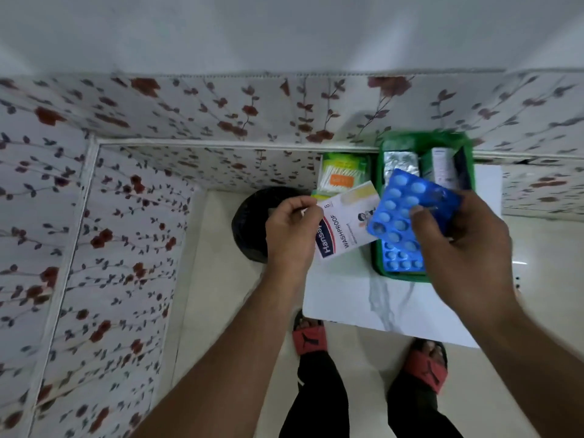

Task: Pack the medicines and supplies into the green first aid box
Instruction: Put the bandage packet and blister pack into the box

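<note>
The green first aid box (379,260) stands open on a small white marble-topped table (395,308). Inside lie a blue blister pack (399,259), a silver blister strip (399,162) and white cartons (441,167). My right hand (464,241) holds another blue blister pack (407,203) tilted above the box. My left hand (292,232) grips a white box of waterproof plasters (346,222) just left of the green box. A pack of cotton buds (343,175) lies behind the plasters.
A black round bin (252,222) stands on the floor left of the table. Floral-patterned walls enclose the corner at left and behind. My feet in red-strapped sandals (309,338) stand on the pale floor below the table's near edge.
</note>
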